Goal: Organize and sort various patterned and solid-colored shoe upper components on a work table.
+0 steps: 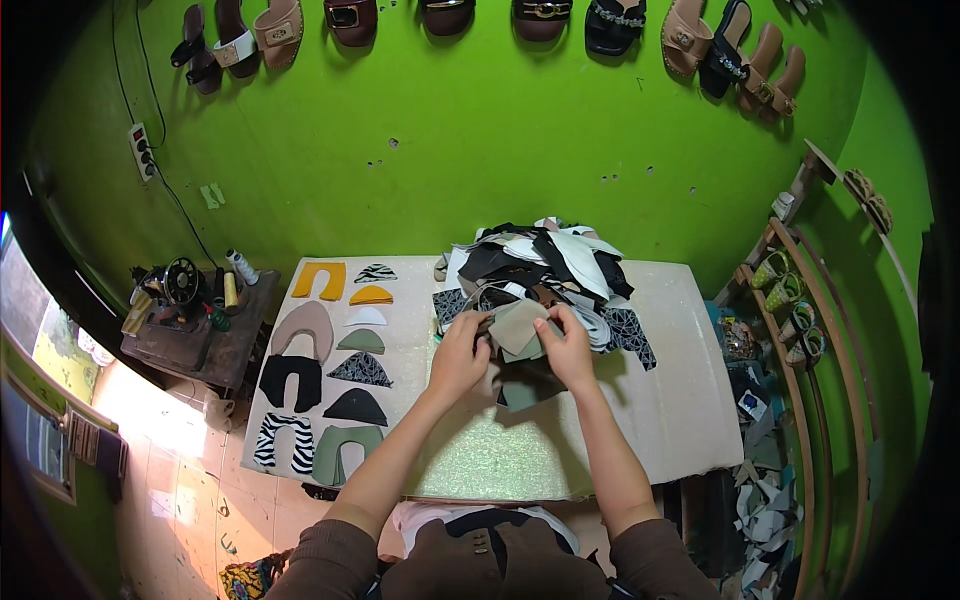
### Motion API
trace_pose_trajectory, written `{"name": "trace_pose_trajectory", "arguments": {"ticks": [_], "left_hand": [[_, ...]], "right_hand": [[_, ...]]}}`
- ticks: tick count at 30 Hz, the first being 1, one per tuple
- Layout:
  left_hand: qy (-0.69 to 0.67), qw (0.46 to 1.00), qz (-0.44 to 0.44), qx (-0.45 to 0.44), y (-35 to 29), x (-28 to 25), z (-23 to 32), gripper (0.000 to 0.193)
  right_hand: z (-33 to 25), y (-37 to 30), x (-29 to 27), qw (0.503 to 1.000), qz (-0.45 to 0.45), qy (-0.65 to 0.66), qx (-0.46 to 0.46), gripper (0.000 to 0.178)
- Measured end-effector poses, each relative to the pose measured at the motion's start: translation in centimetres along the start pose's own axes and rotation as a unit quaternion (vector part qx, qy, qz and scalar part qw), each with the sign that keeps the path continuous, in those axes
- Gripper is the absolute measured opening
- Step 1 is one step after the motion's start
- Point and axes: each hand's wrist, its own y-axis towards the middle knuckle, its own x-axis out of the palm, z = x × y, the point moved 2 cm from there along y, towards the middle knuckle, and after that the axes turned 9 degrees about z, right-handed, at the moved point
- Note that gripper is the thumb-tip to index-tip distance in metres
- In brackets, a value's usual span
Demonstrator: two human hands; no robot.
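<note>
Heap (540,262): a tangle of thin offcuts on the pale table (690,390), black, white and grey, smooth and leather-like, their curved and pointed edges lying over one another.
Olive-grey piece (520,325): matte, flat and angular at the corners, held up at the near side of the heap; a greener flat layer shows under its lower edge.
Left hand (460,352): fingers bent, grasping the olive-grey piece at its left edge, fingertips partly hidden.
Right hand (566,347): grasping the same piece at its right edge, thumb laid on the face.
Patterned scraps (630,340): dark with a pale web of lines, flat, at the right and left edges of the heap.
Arched pieces (303,318): five horseshoe shapes well left of the heap, in mustard, dusty pink, black, zebra stripe and sage green.
Half-moon pieces (361,341): six, between the arched pieces and the heap, some plain, some patterned.
Sewing machine (180,283): dark, with a round handwheel, far left of the heap.
Sandals (540,20): smooth straps, some buckled, on the green wall behind the heap.
</note>
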Motion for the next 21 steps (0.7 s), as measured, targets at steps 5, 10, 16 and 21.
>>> {"name": "trace_pose_trajectory", "arguments": {"ticks": [5, 10, 16, 21], "left_hand": [[-0.036, 0.998, 0.013, -0.048, 0.6, -0.5, 1.2, 0.045], [-0.059, 0.996, -0.003, -0.065, 0.2, -0.3, 0.3, 0.046], [-0.103, 0.986, 0.022, -0.13, -0.7, -1.0, -1.0, 0.035], [-0.114, 0.986, -0.063, -0.105, -4.4, -1.8, -2.4, 0.029]], "right_hand": [[-1.5, 2.0, -1.6, 0.938, -0.045, 0.288, 0.186, 0.01], [-2.1, 2.2, -1.7, 0.902, -0.085, 0.339, 0.254, 0.008], [-0.9, 1.0, -1.1, 0.945, -0.172, 0.183, 0.209, 0.022], [0.4, -1.0, -0.9, 0.937, -0.301, 0.088, 0.157, 0.036]]}}
